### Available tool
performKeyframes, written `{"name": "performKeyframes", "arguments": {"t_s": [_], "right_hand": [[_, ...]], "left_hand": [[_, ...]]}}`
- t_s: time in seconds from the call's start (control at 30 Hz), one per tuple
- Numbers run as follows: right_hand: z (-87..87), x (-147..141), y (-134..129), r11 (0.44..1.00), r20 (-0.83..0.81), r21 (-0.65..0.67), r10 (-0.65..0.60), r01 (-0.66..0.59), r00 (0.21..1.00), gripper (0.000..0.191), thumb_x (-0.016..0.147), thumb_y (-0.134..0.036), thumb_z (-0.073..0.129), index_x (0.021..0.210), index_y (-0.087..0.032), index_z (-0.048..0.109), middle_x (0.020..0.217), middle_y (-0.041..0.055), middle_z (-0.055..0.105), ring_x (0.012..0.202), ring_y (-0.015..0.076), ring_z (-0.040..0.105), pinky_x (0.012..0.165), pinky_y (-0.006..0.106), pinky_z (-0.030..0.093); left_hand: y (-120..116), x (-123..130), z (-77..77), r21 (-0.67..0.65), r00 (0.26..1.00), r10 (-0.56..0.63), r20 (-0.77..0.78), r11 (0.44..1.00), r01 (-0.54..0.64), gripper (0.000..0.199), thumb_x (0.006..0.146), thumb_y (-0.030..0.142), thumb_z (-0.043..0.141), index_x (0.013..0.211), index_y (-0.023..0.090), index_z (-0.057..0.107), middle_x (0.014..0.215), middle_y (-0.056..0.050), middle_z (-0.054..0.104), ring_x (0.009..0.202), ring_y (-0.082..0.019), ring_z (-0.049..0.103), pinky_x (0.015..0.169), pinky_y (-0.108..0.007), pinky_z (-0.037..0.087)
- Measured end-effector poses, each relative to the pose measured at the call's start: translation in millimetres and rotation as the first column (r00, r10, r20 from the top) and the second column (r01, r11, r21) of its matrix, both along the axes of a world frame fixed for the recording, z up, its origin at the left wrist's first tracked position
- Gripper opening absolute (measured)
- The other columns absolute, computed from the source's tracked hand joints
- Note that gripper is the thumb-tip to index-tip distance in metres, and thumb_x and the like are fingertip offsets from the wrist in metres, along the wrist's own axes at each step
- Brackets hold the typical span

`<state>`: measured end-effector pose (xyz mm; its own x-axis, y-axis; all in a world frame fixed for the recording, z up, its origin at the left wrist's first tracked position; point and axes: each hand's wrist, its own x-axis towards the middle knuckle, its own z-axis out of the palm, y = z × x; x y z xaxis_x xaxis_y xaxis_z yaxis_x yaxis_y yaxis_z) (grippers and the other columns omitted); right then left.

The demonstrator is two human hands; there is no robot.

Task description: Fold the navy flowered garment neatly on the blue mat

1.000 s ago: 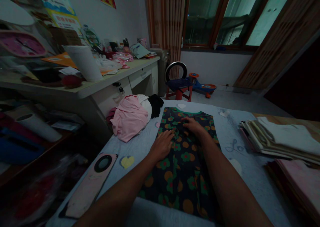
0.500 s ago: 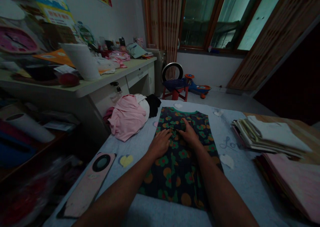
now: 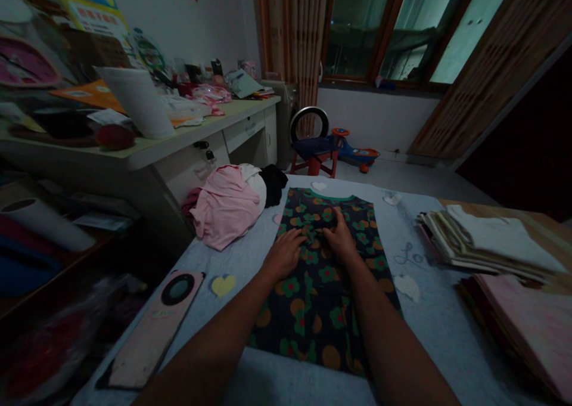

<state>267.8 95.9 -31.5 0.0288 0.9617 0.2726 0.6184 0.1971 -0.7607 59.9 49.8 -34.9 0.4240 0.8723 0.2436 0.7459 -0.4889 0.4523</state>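
A dark top with green, orange and red flower prints (image 3: 319,316) lies spread flat on the light blue bed cover (image 3: 250,376), its green neckline at the far end. My left hand (image 3: 286,254) rests on the upper left of the top, fingers stretched out and nothing held. On the upper middle, my right hand (image 3: 341,238) touches the fabric with thumb and forefinger apart. The lower part of the garment is partly hidden under my forearms.
A heap of pink, white and black clothes (image 3: 227,206) lies at the left, with a pink phone (image 3: 154,328) nearer me. Folded clothes in a pale stack (image 3: 487,239) and a pink stack (image 3: 527,316) sit at the right. A cluttered desk (image 3: 201,129) stands along the left wall.
Both hands stay on the top in nearly the same place; my right hand's fingers have shifted slightly. The camera view has moved a little.
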Motion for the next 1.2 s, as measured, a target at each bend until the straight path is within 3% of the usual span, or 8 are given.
{"name": "performKeyframes", "arguments": {"t_s": [0.2, 0.4, 0.47, 0.53, 0.67, 0.97, 1.07, 1.2], "right_hand": [[-5.6, -0.3, 0.3, 0.981, 0.185, 0.146, -0.157, 0.131, 0.97, 0.077, 0.072, -0.011, 0.048, 0.148, -0.018, 0.033, 0.124, 0.0134, 0.052, 0.11, 0.025, 0.057, 0.099, 0.041, 0.047], [15.1, -5.9, -10.9, 0.939, 0.342, 0.276, -0.294, 0.204, 0.892, 0.061, 0.074, -0.009, 0.05, 0.135, -0.016, 0.048, 0.117, 0.0161, 0.053, 0.109, 0.0307, 0.051, 0.097, 0.046, 0.042], [22.7, -8.7, -14.0, 0.946, 0.356, 0.302, -0.223, 0.114, 0.908, 0.044, 0.079, -0.01, 0.049, 0.122, -0.016, 0.056, 0.113, 0.0149, 0.055, 0.106, 0.0289, 0.051, 0.094, 0.043, 0.043], [25.2, -13.3, -16.1, 0.962, 0.366, 0.265, -0.032, -0.071, 0.93, 0.029, 0.084, -0.011, 0.046, 0.108, -0.017, 0.06, 0.103, 0.011, 0.058, 0.099, 0.024, 0.054, 0.09, 0.036, 0.044], [17.8, -23.6, -19.0, 0.951, 0.446, 0.046, 0.254, -0.305, 0.859, 0.013, 0.087, -0.015, 0.05, 0.091, -0.02, 0.062, 0.09, 0.0054, 0.059, 0.088, 0.0193, 0.055, 0.083, 0.03, 0.043], [15.2, -27.1, -20.0, 0.987, 0.591, -0.053, 0.154, -0.152, 0.792, 0.009, 0.087, -0.022, 0.057, 0.093, -0.021, 0.064, 0.102, 0.0088, 0.059, 0.096, 0.0236, 0.05, 0.085, 0.034, 0.039], [14.5, -29.4, -19.2, 0.99, 0.598, -0.043, 0.134, -0.136, 0.79, 0.012, 0.088, -0.02, 0.054, 0.093, -0.022, 0.065, 0.101, 0.0091, 0.06, 0.094, 0.0235, 0.05, 0.084, 0.034, 0.039], [15.2, -28.9, -20.7, 0.99, 0.587, -0.01, 0.117, -0.138, 0.801, 0.015, 0.089, -0.018, 0.051, 0.092, -0.021, 0.065, 0.099, 0.0093, 0.06, 0.094, 0.0235, 0.05, 0.084, 0.034, 0.039]], "left_hand": [[1.5, -2.9, 4.0, -0.019, 0.998, -0.013, 0.062, 1.0, 0.015, 0.043, 0.077, 0.003, 0.046, 0.109, 0.02, 0.069, 0.137, -0.008, 0.058, 0.135, -0.025, 0.046, 0.116, -0.045, 0.036], [1.8, -5.4, 7.0, -0.02, 0.992, -0.059, 0.111, 0.998, 0.061, 0.024, 0.074, 0.008, 0.054, 0.087, 0.022, 0.069, 0.13, -0.008, 0.061, 0.131, -0.026, 0.049, 0.113, -0.045, 0.039], [1.1, -5.6, 7.7, -0.031, 0.992, -0.063, 0.112, 0.997, 0.067, 0.017, 0.075, 0.014, 0.059, 0.087, 0.023, 0.068, 0.131, -0.008, 0.059, 0.132, -0.028, 0.048, 0.113, -0.046, 0.038], [0.5, -5.8, 8.4, -0.044, 0.992, -0.064, 0.113, 0.997, 0.069, 0.012, 0.075, 0.018, 0.062, 0.086, 0.023, 0.066, 0.133, -0.007, 0.058, 0.133, -0.028, 0.047, 0.113, -0.047, 0.036], [-0.6, -7.2, 10.2, -0.058, 0.989, -0.071, 0.127, 0.995, 0.078, 0.015, 0.071, 0.017, 0.064, 0.084, 0.023, 0.06, 0.131, -0.008, 0.059, 0.133, -0.027, 0.047, 0.115, -0.046, 0.035], [-6.5, -10.8, 10.1, -0.035, 0.997, -0.076, 0.004, 0.996, 0.076, 0.042, 0.082, 0.02, 0.057, 0.124, 0.019, 0.054, 0.142, -0.012, 0.052, 0.137, -0.028, 0.042, 0.117, -0.049, 0.031], [-7.8, -10.2, 9.9, -0.038, 0.996, -0.084, -0.038, 0.996, 0.083, 0.044, 0.086, 0.025, 0.057, 0.129, 0.019, 0.053, 0.146, -0.012, 0.049, 0.139, -0.029, 0.04, 0.119, -0.052, 0.027], [-7.4, -10.9, 10.0, -0.029, 0.996, -0.076, -0.045, 0.997, 0.074, 0.046, 0.083, 0.011, 0.048, 0.128, 0.018, 0.055, 0.145, -0.011, 0.05, 0.139, -0.025, 0.041, 0.12, -0.048, 0.027]]}}
